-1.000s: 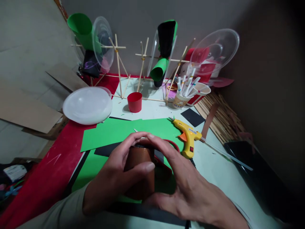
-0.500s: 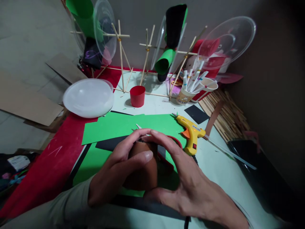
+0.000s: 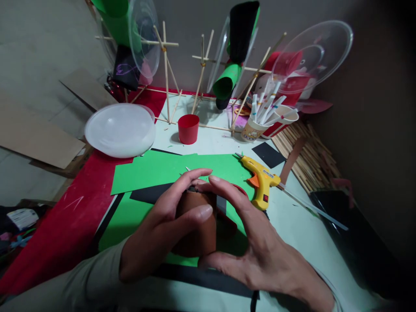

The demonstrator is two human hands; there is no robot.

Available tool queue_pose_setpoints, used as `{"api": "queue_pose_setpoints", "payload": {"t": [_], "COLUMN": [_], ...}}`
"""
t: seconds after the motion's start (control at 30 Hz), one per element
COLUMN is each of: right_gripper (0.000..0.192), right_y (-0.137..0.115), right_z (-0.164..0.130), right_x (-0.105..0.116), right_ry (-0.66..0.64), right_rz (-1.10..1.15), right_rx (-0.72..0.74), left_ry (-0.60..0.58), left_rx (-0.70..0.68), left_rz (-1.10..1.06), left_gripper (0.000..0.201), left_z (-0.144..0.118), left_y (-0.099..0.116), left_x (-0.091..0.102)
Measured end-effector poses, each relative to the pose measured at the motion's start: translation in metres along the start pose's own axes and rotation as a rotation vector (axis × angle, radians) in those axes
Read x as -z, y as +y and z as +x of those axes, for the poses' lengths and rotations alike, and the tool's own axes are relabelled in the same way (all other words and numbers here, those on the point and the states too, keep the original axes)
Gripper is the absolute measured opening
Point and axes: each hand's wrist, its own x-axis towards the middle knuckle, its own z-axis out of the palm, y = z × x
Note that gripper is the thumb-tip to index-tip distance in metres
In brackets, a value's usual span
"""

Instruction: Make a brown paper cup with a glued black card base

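— What has moved since half a second ago?

— Little. The view has tipped slightly, so the far clutter sits a touch higher. The right hand (image 3: 260, 255) has spread wider, its forefinger now lying over the top of the brown cup (image 3: 196, 225); the left hand (image 3: 162, 229) has kept its grip.

— How do the fingers stand?

— Both hands wrap the brown cup. The left fingers (image 3: 191, 214) are clamped on its side, thumb across the front; the right fingers (image 3: 227, 195) are curved round its far side and base, touching it.

— And where is the cup?

— Upright on the green paper (image 3: 156, 171), near the front of the pale tabletop (image 3: 299, 225), with black paper (image 3: 149, 195) under the green.

— The surroundings?

— A grey wall behind, red sheet (image 3: 68, 225) hanging off the left edge, cardboard on the floor beyond. A yellow glue gun (image 3: 261, 180) lies just right of the hands; a red cup (image 3: 188, 128), a white bowl (image 3: 120, 130) and a stick frame (image 3: 201, 78) stand further back.

— Open room?

— Bare tabletop right of the glue gun; a bundle of sticks (image 3: 308, 160) lines the right edge.
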Motion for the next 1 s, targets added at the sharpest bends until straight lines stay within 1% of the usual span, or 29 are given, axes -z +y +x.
{"api": "queue_pose_setpoints", "payload": {"t": [0.1, 0.2, 0.3, 0.37, 0.53, 0.63, 0.73, 0.8, 0.9, 1.0], "right_gripper": [0.101, 0.1, 0.1, 0.1, 0.1, 0.102, 0.106, 0.108, 0.112, 0.116], "right_y": [-0.001, -0.002, 0.0, 0.001, 0.001, 0.0, -0.001, -0.003, -0.005, -0.007], "right_z": [-0.002, -0.003, -0.002, -0.002, -0.002, -0.003, -0.003, -0.003, -0.003, -0.002], "right_x": [0.0, -0.001, -0.002, -0.002, -0.001, 0.001, 0.003, 0.004, 0.004, 0.004], "right_ry": [-0.003, 0.028, 0.065, 0.068, 0.054, 0.054, 0.06, 0.058, 0.058, 0.044], "right_rz": [-0.027, -0.045, -0.045, -0.059, -0.039, -0.011, 0.011, 0.021, 0.032, 0.032], "right_rx": [-0.04, 0.006, 0.087, 0.116, 0.116, 0.103, 0.086, 0.067, 0.04, 0.043], "left_ry": [-0.026, -0.022, -0.082, -0.113, -0.026, -0.027, -0.023, -0.002, 0.014, 0.046], "left_rx": [-0.012, -0.046, 0.028, 0.077, 0.091, 0.092, 0.07, 0.033, -0.048, -0.145], "left_rz": [-0.036, -0.054, -0.1, -0.119, -0.112, -0.107, -0.092, -0.04, 0.08, 0.172], "left_gripper": [0.06, 0.065, 0.073, 0.072, 0.068, 0.068, 0.066, 0.067, 0.069, 0.063], "left_z": [0.001, 0.005, 0.007, 0.006, -0.002, -0.003, -0.003, -0.003, -0.003, -0.003], "left_y": [-0.002, -0.004, -0.002, 0.0, 0.004, 0.003, 0.0, -0.003, -0.008, -0.01], "left_x": [0.002, 0.006, 0.007, 0.005, 0.0, -0.001, 0.001, 0.004, 0.007, 0.006]}}
